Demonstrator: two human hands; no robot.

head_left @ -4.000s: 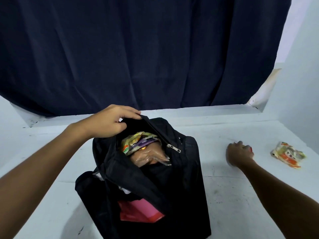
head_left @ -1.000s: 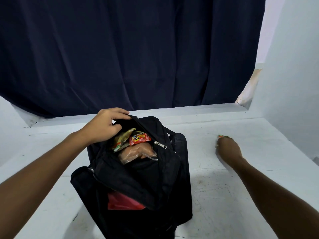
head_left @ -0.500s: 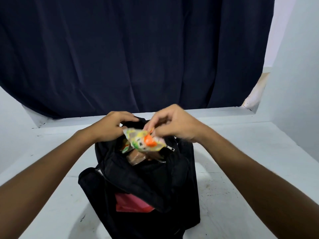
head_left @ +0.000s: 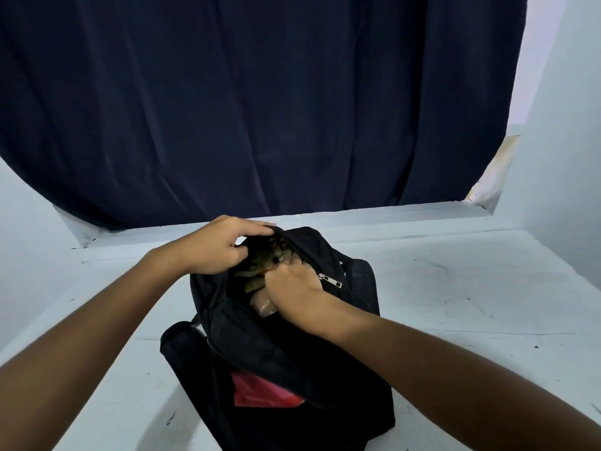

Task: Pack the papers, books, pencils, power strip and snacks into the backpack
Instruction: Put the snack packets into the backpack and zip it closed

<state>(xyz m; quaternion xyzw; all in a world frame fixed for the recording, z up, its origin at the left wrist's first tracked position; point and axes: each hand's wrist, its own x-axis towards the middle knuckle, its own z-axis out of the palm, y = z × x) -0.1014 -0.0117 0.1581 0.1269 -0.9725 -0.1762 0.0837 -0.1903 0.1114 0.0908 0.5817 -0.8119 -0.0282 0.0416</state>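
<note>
Snacks going down into the top pocket of the backpack

The black backpack stands on the white table, just in front of the person, with its upper pocket unzipped and facing up. The left hand pinches the far rim of that pocket, fingers curled over the edge, and lifts it so the mouth gapes. The right hand is sunk into the opening, knuckles up, fingers curled down among the snacks; whether it grips a packet or only pushes on them I cannot tell, since the fingertips are hidden in the pocket. A clear packet shows just below the wrist, and the zip pull hangs at the right end of the opening, touching the back of that hand. Lower down, something red pokes out of the front compartment.

What matters next is the line of the pocket mouth: it runs from the far left, at the left hand, to the near right, at the zip pull. The right hand is the nearer to that pull, so it looks best placed to close the pocket
</note>
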